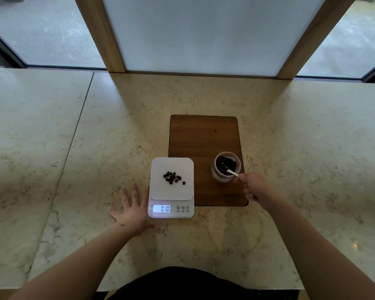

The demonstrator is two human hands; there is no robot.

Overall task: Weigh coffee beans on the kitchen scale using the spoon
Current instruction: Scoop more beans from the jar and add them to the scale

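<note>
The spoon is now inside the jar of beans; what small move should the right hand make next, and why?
Probably lift the spoon out of the jar with a scoop and carry it left over the scale. The right hand holds the handle with the bowl among the jar's beans, only a small pile of coffee beans lies on the platform, and the display shows a low reading.

The square plastic kitchen scale (171, 187) is white, its display (161, 208) glowing pale blue-white with dark digits. Dark brown, nearly black coffee beans (173, 177) dot its platform. The rectangular wooden board (204, 137) is deep walnut brown. The stone countertop (95, 137) is cream, mottled with grey-brown veining. The small plastic spoon (232, 172) is white.
</note>
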